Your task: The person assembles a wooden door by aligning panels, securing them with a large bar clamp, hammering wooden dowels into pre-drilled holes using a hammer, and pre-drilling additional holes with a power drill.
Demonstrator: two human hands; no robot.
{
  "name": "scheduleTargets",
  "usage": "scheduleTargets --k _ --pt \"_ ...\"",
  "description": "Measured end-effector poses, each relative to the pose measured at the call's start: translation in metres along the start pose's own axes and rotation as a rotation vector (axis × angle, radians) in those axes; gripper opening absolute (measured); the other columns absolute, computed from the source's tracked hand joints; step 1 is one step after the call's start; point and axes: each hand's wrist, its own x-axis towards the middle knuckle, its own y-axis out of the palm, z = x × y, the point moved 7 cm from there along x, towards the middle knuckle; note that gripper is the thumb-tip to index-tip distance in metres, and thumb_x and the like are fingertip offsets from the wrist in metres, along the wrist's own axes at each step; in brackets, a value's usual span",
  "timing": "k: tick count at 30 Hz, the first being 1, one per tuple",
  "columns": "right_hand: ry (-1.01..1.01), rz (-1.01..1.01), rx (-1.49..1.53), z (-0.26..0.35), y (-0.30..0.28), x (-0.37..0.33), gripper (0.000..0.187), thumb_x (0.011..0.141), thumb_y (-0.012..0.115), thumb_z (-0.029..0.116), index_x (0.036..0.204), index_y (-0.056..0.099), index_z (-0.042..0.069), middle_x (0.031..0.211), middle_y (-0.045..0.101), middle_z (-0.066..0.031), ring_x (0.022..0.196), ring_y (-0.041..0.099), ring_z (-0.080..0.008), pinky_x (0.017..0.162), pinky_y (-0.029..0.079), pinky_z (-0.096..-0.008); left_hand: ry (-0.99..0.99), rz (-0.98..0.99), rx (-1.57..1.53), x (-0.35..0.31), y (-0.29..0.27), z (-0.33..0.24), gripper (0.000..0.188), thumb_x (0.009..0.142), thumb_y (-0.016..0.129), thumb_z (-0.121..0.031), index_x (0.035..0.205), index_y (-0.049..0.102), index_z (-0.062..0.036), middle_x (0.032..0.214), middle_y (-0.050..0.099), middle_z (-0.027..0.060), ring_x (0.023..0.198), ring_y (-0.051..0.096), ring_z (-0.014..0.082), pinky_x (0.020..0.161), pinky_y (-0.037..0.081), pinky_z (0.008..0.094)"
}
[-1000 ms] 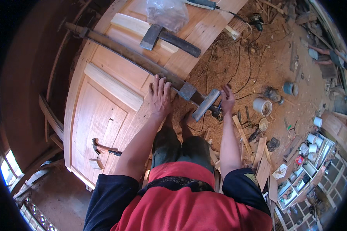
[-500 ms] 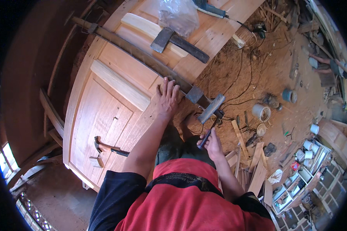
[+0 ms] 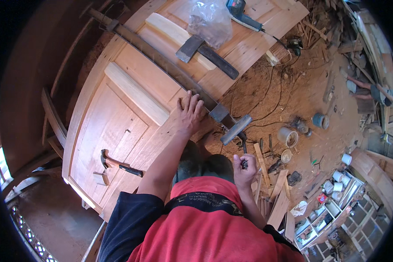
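Note:
A long metal bar clamp lies across a wooden panelled door. My left hand rests flat on the door's edge, fingers spread, the tips by the clamp's bar. At the clamp's near end, a metal block and a crosspiece stick out past the wood. Below them my right hand is closed around the dark handle of the clamp, most of its grip hidden in the fist. A claw hammer and a small wood block lie on the door, left of my left forearm.
Beyond the clamp lie a heavy dark-handled hammer, a clear plastic bag and a corded power tool. Cords, buckets and boards cover the dusty floor at right. Another person shows at far right.
My right hand has turned the clamp handle, from slanting to nearly upright, and shifted slightly to the right. The crosspiece has tilted a little. My left hand stays on the door.

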Motion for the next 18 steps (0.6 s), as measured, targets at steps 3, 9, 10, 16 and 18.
scheduleTargets --k 3,9,10,16,18 --pt "-0.302 0.008 -0.246 0.005 -0.003 0.018 0.025 0.088 0.075 0.015 0.075 0.057 0.005 0.066 0.055 -0.01 0.058 0.057 -0.0267 0.052 0.042 -0.0376 -0.011 -0.029 0.028 -0.001 -0.001 0.001 0.055 0.083 0.07 -0.028 0.131 0.049 -0.011 0.148 0.042 0.0133 0.15 0.023 0.0378 0.116 0.019 0.0631" --pt "0.021 -0.157 -0.318 -0.052 -0.031 0.113 0.035 0.093 0.067 0.023 0.067 0.057 0.002 0.058 0.055 -0.0155 0.055 0.057 -0.0325 0.054 0.042 -0.0437 0.017 -0.045 0.118 0.001 0.0 0.003 0.065 0.079 0.072 -0.045 0.131 0.051 -0.0117 0.149 0.041 0.0112 0.151 0.022 0.0337 0.115 0.018 0.0658" --pt "-0.017 -0.161 -0.364 -0.067 -0.032 0.137 0.036 0.094 0.065 0.025 0.068 0.058 0.001 0.058 0.055 -0.0164 0.055 0.057 -0.0338 0.055 0.042 -0.0443 0.013 -0.051 0.122 0.001 0.0 0.003 0.065 0.079 0.072 -0.045 0.131 0.051 -0.0117 0.149 0.041 0.0112 0.151 0.022 0.0337 0.115 0.018 0.0658" --pt "0.309 0.172 -0.288 -0.24 0.019 0.223 0.037 0.089 0.067 0.031 0.071 0.063 -0.002 0.062 0.061 -0.0166 0.054 0.057 -0.0261 0.058 0.044 -0.0411 -0.012 0.008 0.006 0.002 -0.001 0.004 0.057 0.082 0.072 -0.036 0.129 0.052 -0.0111 0.147 0.044 0.013 0.148 0.025 0.0383 0.117 0.019 0.0625" --pt "0.58 0.327 -0.311 -0.298 0.049 0.218 0.036 0.086 0.069 0.033 0.076 0.067 -0.001 0.064 0.064 -0.0152 0.056 0.059 -0.0222 0.06 0.047 -0.0384 -0.007 -0.038 -0.01 0.002 -0.004 0.002 0.054 0.081 0.072 -0.036 0.126 0.055 -0.0112 0.145 0.045 0.0137 0.147 0.027 0.0393 0.117 0.019 0.063"
